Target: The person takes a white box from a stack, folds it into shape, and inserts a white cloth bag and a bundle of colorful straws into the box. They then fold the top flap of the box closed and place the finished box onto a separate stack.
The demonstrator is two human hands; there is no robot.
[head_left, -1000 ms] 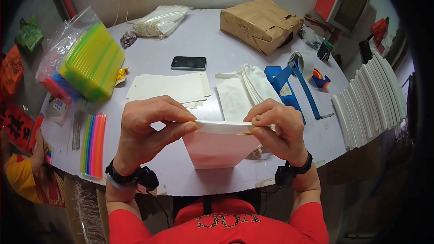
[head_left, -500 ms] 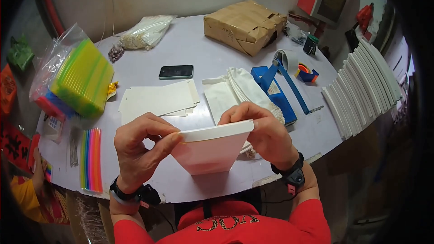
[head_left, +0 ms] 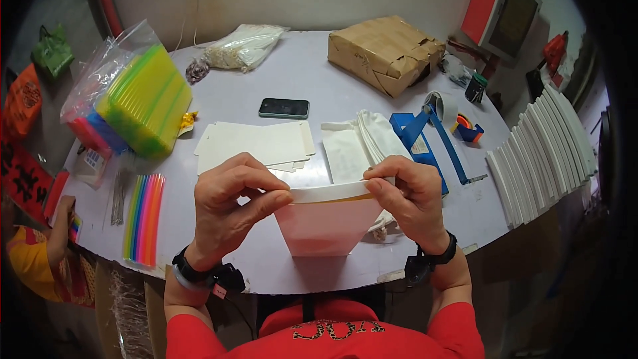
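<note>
A thin, pale box point(head_left: 327, 227) stands upright at the table's near edge, its front tinted pink. Along its top runs a white flap point(head_left: 330, 192), with a narrow yellowish line under it. My left hand point(head_left: 234, 201) pinches the flap's left end between thumb and fingers. At the other end, my right hand point(head_left: 413, 199) pinches the right corner the same way. Just beyond the hands lie flat white card pieces point(head_left: 249, 145) on the left and white cloth pouches point(head_left: 345, 146) on the right, partly hidden by my right hand.
Colored straws point(head_left: 143, 219) lie at left, near a bag of yellow-green straws point(head_left: 143, 103). A phone point(head_left: 284, 108), a brown paper parcel point(head_left: 385, 53) and a blue tape dispenser point(head_left: 415, 134) stand farther back. White boxes point(head_left: 541, 159) line the right edge. Another person's arm point(head_left: 60, 233) reaches in at far left.
My right fingers have shifted from over the flap's top to a pinch at its right corner, thumb in front. The box now faces me more squarely. The view has swung slightly left.
</note>
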